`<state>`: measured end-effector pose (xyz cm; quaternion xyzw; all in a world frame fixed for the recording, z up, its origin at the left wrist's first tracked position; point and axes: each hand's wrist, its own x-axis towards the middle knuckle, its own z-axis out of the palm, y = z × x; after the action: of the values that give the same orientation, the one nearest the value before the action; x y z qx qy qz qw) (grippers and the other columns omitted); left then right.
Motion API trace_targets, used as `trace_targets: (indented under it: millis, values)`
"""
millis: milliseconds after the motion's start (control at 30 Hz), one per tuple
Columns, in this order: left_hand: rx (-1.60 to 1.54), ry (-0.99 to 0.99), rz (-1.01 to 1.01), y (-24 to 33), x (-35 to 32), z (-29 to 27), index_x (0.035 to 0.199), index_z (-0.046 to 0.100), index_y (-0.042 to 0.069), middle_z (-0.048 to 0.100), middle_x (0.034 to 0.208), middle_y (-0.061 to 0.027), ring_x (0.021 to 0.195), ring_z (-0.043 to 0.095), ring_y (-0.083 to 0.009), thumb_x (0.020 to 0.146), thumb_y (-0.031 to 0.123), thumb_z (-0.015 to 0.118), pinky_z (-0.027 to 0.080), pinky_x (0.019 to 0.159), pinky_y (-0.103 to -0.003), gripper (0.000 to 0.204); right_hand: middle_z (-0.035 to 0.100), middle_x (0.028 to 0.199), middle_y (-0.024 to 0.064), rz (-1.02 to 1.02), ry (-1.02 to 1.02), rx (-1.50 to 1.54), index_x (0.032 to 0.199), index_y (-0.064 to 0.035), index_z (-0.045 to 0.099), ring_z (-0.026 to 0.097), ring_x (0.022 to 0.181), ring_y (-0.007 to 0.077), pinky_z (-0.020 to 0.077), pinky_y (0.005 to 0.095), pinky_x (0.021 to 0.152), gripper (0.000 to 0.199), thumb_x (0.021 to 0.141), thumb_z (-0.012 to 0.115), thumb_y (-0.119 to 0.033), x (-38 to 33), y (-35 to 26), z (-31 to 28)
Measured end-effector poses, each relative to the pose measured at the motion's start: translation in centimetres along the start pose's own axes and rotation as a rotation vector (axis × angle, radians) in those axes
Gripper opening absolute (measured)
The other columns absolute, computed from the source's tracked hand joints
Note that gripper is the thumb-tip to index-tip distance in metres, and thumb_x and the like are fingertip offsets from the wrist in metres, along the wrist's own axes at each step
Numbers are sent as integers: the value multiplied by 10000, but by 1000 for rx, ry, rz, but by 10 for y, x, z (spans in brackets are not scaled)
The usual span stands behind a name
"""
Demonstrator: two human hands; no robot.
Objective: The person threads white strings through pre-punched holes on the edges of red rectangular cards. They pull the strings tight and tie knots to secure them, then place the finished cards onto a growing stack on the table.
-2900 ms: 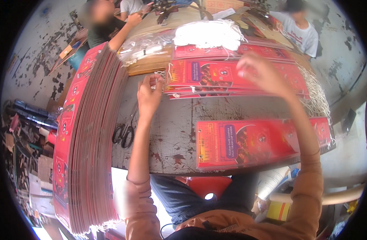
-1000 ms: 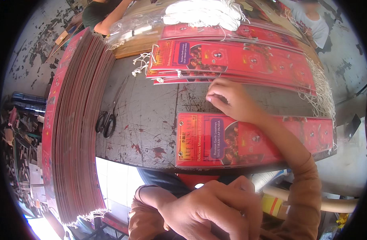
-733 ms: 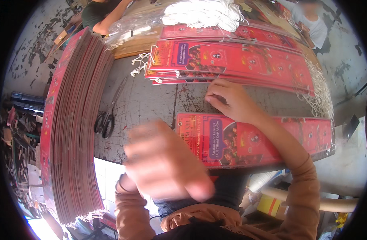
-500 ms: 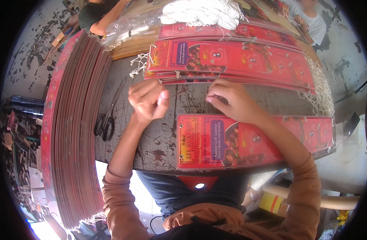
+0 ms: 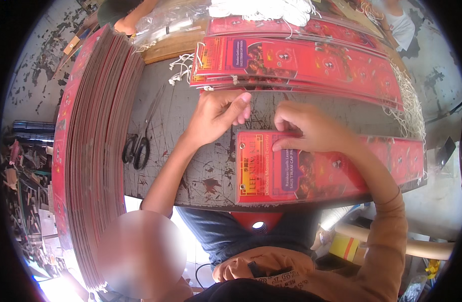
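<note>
A red printed long panel [image 5: 311, 191], with a yellow end and metal eyelets, lies flat near the table's front edge. Over its upper left part is my right hand [image 5: 316, 128], thumb and forefinger apart, the thumb at the panel's surface; I see nothing between them. My left hand [image 5: 216, 118] is held above the table just left of it, fingers curled in and thumb raised. Whatever it may hold is hidden. Beyond both hands lies a stack of similar red panels [image 5: 296, 60], with white cords [image 5: 180, 68] at its left end and more hanging at its right.
Black-handled scissors [image 5: 136, 151] lie left on the dark scratched table [image 5: 190, 176]. A tall pile of panels [image 5: 95, 151] stands along the left side. White cord bundles [image 5: 261, 9] and clear plastic [image 5: 165, 22] are at the back. Two people are partly visible beyond. A blurred patch covers my left upper arm.
My left hand has moved right and its thumb has lifted. My right hand has shifted right and down over the near panel, its thumb and forefinger parting. The view has shifted slightly.
</note>
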<state>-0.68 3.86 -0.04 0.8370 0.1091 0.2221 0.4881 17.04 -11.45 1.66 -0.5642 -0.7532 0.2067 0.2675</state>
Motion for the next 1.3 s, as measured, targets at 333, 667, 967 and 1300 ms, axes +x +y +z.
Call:
trace_targets:
  millis: [333, 667, 967, 1300]
  values:
    - [-332, -237, -112, -24, 9, -4, 832, 694, 1, 624, 682, -79, 639, 563, -147, 951, 595, 226, 451, 626, -280, 766, 477, 705, 63, 87, -149, 102, 792, -34, 471, 459, 626, 173, 382, 326, 573, 394, 829, 671, -372, 8, -14, -31]
    - [-257, -330, -104, -20, 10, -6, 721, 628, 14, 570, 637, -44, 625, 547, -117, 929, 444, 509, 438, 611, -263, 493, 568, 824, 83, 161, 203, -125, 882, -38, 526, 574, 795, 179, 452, 316, 715, 241, 887, 613, -263, -16, -6, -61]
    - [-294, -323, -223, -20, 13, -3, 850, 646, 1, 600, 758, -15, 685, 541, -82, 887, 285, 613, 444, 640, -242, 288, 632, 940, 108, 660, 314, -555, 958, -14, 625, 604, 839, 224, 476, 337, 729, 174, 808, 642, -100, -176, 59, -157]
    - [-329, -324, -238, -19, 13, -6, 709, 596, 47, 562, 662, 10, 661, 520, -73, 886, 235, 586, 413, 622, -229, 258, 621, 886, 130, 733, 377, -742, 815, -13, 620, 605, 800, 295, 463, 382, 733, 83, 751, 633, -64, -214, 123, -118]
